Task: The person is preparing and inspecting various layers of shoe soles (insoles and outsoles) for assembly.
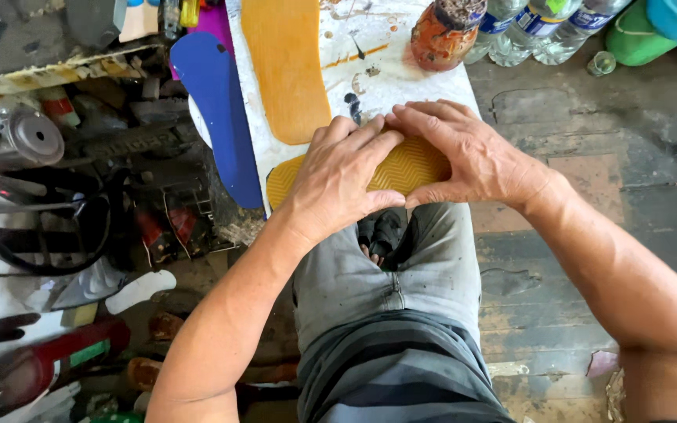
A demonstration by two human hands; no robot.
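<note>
A yellow shoe sole (405, 166) with a zigzag tread lies across the near end of a white, glue-stained board (401, 74). My left hand (337, 176) lies flat on the sole's left half, fingers pressing down. My right hand (464, 153) covers its right end, with the thumb under the near edge. The fingertips of both hands meet above the sole. A flat orange sole piece (287, 66) lies lengthwise on the board beyond my hands.
A blue sole cut-out (221, 117) leans off the board's left edge. A glue-smeared jar (444, 33) stands at the far end, with plastic bottles (538, 27) and a green container (636, 39) beyond. Cluttered tools and a metal can (17, 137) fill the left side.
</note>
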